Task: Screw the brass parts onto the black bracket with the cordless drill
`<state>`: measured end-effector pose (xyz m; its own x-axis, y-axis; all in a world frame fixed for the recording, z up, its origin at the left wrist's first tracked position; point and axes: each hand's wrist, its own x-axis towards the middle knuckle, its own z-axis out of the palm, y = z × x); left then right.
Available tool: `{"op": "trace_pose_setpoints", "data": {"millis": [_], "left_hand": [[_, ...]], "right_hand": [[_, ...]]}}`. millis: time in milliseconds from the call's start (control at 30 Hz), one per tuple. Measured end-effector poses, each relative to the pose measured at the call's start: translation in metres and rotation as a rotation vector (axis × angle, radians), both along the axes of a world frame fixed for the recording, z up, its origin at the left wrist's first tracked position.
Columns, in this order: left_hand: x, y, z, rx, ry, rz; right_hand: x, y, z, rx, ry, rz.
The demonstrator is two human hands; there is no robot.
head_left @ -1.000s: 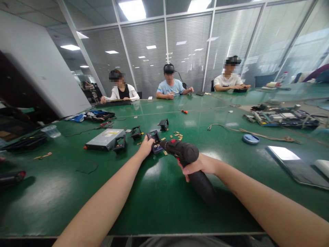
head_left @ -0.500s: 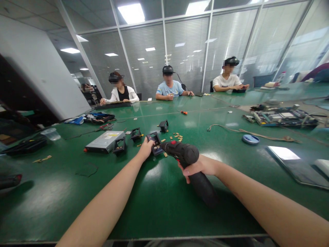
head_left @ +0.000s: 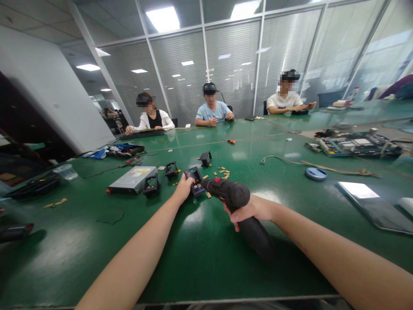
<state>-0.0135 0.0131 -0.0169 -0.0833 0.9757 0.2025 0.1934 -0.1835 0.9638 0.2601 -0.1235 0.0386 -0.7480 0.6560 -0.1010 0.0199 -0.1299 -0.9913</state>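
Observation:
My left hand grips a black plastic housing by its left side, and small brass-coloured parts show in its lower section. My right hand is wrapped round the handle of a black cordless drill with red accents. The drill's nose points left at the housing; whether its bit touches a part there I cannot tell. Several small brass plates lie just beyond the drill. Similar black housings stand nearby, one left of my hand, one behind that, and one farther back.
A silver disc drive lies to the left, with a plastic cup beyond. On the right are a blue round container, a flat grey device, cables and a circuit board. Three people sit across the green table.
Both my hands hold nearly the same pose, with the drill still at the housing. Across the table, the middle person's hand has drawn back toward the body. The view has shifted very slightly.

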Motion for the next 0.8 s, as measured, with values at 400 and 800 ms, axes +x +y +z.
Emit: {"op": "trace_pose_setpoints", "data": {"millis": [400, 800], "left_hand": [[-0.006, 0.008, -0.007, -0.092, -0.097, -0.101], [-0.01, 0.013, -0.013, -0.075, -0.149, -0.093]], "right_hand": [[0.001, 0.003, -0.004, 0.045, 0.011, 0.004], [-0.001, 0.0, -0.001, 0.021, 0.01, -0.01]]}}
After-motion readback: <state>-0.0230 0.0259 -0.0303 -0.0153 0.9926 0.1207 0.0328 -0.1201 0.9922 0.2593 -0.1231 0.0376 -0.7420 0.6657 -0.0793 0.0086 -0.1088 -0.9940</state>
